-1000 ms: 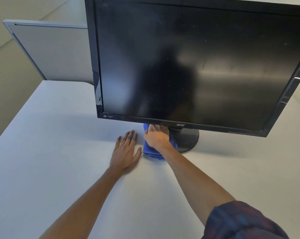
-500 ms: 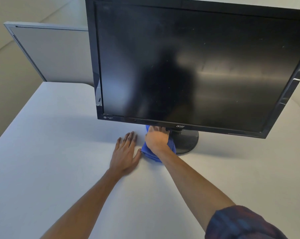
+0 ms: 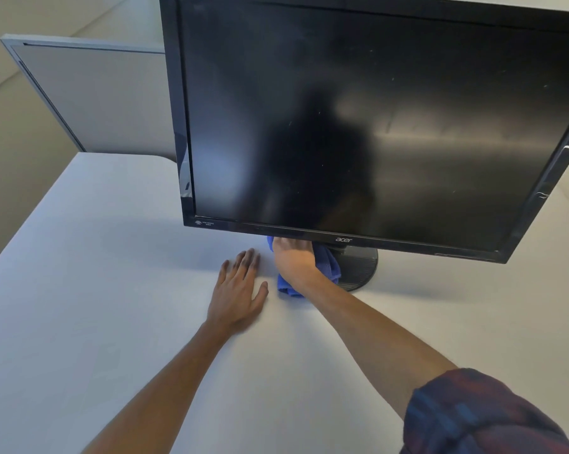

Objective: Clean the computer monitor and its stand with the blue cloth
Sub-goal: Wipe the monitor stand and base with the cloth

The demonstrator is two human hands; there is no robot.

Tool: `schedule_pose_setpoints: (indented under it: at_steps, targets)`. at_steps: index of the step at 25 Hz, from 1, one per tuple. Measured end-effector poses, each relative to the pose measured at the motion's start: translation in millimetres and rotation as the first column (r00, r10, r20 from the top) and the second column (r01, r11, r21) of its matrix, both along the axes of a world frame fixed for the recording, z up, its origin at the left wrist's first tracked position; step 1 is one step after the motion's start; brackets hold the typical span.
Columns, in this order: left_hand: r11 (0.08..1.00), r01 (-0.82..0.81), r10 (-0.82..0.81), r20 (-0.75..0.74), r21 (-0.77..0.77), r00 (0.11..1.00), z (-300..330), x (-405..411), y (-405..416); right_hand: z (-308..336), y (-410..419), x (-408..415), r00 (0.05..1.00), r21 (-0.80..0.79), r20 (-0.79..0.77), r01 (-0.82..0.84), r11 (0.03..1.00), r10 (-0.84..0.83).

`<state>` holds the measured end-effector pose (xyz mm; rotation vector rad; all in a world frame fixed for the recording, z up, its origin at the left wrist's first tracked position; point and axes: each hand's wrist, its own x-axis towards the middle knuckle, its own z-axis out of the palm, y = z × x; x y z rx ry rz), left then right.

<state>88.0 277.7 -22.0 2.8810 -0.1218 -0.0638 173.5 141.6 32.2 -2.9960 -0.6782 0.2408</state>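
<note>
Under the lower edge of the monitor, your right hand presses the blue cloth onto the left part of the round black stand; its fingertips are hidden behind the bezel, so I cannot tell if they grip the cloth. Just left of the stand, your left hand lies flat on the white worktop, with straight fingers, holding nothing. Behind the monitor, to its left, a grey partition panel stands.

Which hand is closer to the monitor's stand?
Right. The right hand presses the blue cloth onto the stand; the left hand lies flat on the table, apart, to its left.
</note>
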Motion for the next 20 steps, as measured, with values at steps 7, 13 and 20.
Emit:
schedule_pose_setpoints:
  at_steps: [7,13,20]
  targets:
    - [1.000,-0.001,0.001,0.034,-0.003,0.999,-1.3,-0.2,0.3,-24.8,-34.6,-48.4,0.973,-0.051,0.213,-0.080,0.995,0.089]
    - [1.000,-0.005,0.005,0.016,0.000,1.000,-2.1,-0.4,0.1,-26.8,-72.7,-71.3,0.982,0.127,0.181,0.026,0.992,-0.049]
    - [1.000,0.002,-0.002,0.020,-0.024,1.000,-1.6,-0.9,-0.5,-19.2,-137.2,-65.3,0.942,0.103,0.189,0.263,0.959,-0.279]
